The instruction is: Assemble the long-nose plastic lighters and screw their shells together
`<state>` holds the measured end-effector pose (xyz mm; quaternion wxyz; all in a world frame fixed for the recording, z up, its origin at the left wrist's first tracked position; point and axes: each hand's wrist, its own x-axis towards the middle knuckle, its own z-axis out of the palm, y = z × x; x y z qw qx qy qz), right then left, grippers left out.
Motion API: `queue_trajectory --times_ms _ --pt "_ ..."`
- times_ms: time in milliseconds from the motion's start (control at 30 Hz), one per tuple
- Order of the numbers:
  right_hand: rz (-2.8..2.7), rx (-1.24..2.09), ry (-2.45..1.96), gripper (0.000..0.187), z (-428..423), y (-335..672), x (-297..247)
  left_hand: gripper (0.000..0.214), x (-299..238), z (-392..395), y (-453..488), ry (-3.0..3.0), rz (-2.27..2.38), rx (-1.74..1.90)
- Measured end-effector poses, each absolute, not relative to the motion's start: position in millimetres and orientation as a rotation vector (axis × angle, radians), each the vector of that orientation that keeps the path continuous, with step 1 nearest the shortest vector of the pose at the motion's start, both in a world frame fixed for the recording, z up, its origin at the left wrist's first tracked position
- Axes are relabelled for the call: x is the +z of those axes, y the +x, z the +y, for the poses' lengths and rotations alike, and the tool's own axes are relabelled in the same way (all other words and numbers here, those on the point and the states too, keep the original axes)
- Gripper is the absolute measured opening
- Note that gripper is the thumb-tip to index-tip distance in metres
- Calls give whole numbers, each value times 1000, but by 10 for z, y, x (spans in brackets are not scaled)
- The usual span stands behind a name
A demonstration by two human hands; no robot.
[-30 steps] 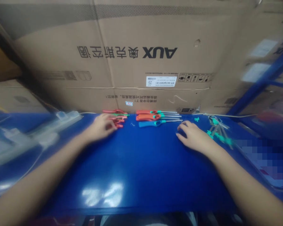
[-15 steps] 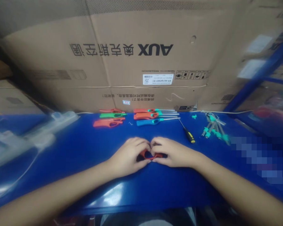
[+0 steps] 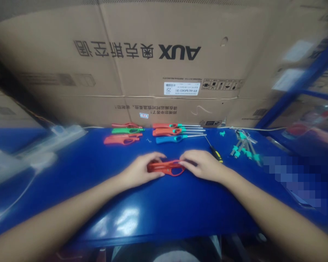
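Observation:
An orange-red utility lighter body (image 3: pixel 167 167), without a metal nozzle, is held level just above or on the blue tabletop. My left hand (image 3: pixel 140 170) curls its thumb and fingers around the rear end of the grip. At the other end, my right hand (image 3: pixel 203 165) pinches the front tip beside the trigger loop. Behind my hands lie finished-looking lighters with metal nozzles, among them a blue lighter (image 3: pixel 166 139) and a red lighter (image 3: pixel 166 131). Left of these are bodies without nozzles, including a green lighter body (image 3: pixel 127 130) and a red lighter body (image 3: pixel 117 139).
A yellow-black screwdriver (image 3: pixel 215 154) lies just beyond my right hand. Several metal nozzles with teal collars (image 3: pixel 244 147) are piled at the right. Small metal pieces (image 3: pixel 148 140) lie mid-table. A white power strip (image 3: pixel 62 140) with cord sits left; cardboard (image 3: pixel 136 80) stands behind.
My hands have moved apart, uncovering more of the lighter body between them. The right hand has shifted toward its front tip, and the left hand's fingers have loosened around the rear. The view has tilted slightly.

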<state>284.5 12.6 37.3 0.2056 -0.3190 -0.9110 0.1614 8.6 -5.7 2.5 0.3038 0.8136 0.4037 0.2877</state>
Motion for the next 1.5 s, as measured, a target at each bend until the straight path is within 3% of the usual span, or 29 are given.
queue_trajectory --times_ms 267,567,800,967,1067,1267,1500 --pt "-2459 476 -1084 26 142 2914 468 30 37 -64 103 2334 1089 782" --pt "-2822 585 -945 35 51 2939 569 30 -21 -55 75 2372 1130 804" --pt "-2881 428 -906 42 63 2849 375 31 55 -93 111 2383 1093 760" --pt "-2732 367 -909 15 63 2810 360 32 165 -165 127 2466 911 794" --pt "-2714 395 -860 27 60 2800 369 36 198 -201 129 2529 852 710" --pt "-2740 429 -830 11 78 2827 351 36 168 -184 127 2555 875 644" --pt "-2766 440 -788 18 75 2833 369 33 113 -155 127 2542 1011 717"
